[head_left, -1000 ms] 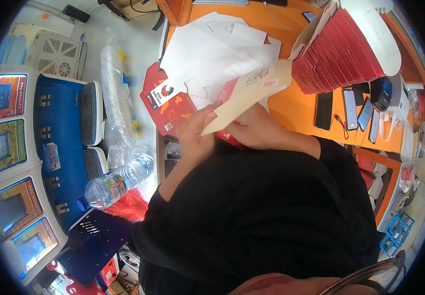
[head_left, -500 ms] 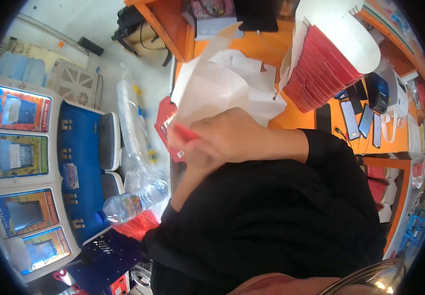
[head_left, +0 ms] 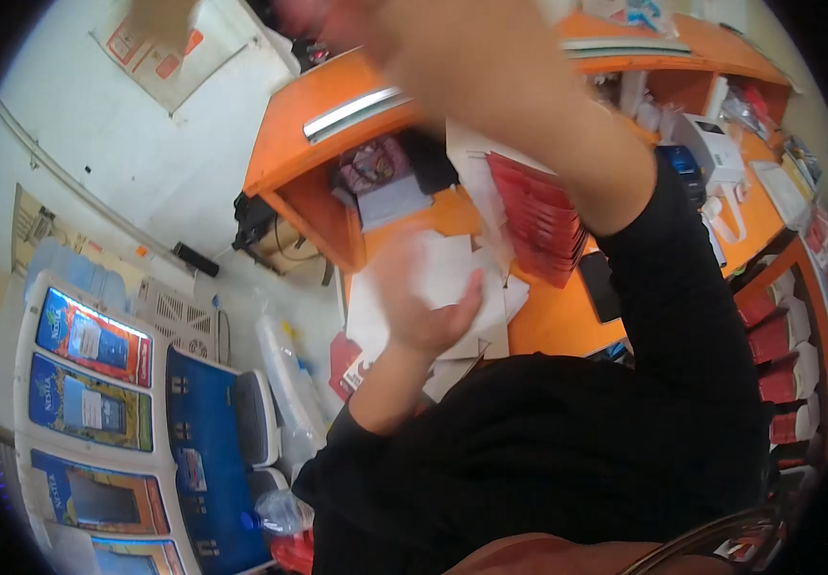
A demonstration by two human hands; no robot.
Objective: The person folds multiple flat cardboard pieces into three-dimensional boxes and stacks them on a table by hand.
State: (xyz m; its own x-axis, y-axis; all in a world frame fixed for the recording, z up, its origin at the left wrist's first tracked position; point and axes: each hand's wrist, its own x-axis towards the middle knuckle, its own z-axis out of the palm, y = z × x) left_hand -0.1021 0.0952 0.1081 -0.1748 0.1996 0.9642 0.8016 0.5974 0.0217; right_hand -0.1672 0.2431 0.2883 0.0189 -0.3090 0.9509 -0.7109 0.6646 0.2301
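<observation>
My left hand (head_left: 425,311) is over white paper sheets (head_left: 448,264) on the orange counter. Its thumb stands apart from the blurred fingers, and nothing shows in its grasp. High across the view reaches my right arm, with the right hand (head_left: 376,29) at the upper edge, in front of the top of an orange shelf unit. Motion smears that hand, and a pinkish-red blur at its fingertips cannot be made out. Under the right forearm stands a stack of folded red cartons (head_left: 534,216), partly covered by the arm. A red card piece (head_left: 344,364) lies beside my left wrist.
On the left are a blue-and-white drink dispenser (head_left: 208,431) and a plastic bottle (head_left: 285,513). The orange shelf (head_left: 280,144) rises ahead. A dark phone (head_left: 601,287) and a white device (head_left: 711,153) sit to the right, above shelved red cartons (head_left: 783,335).
My hands have come apart from the red-and-white card piece they were on. The right one has swung up and away; the left has opened over the papers. The view has tilted upward.
</observation>
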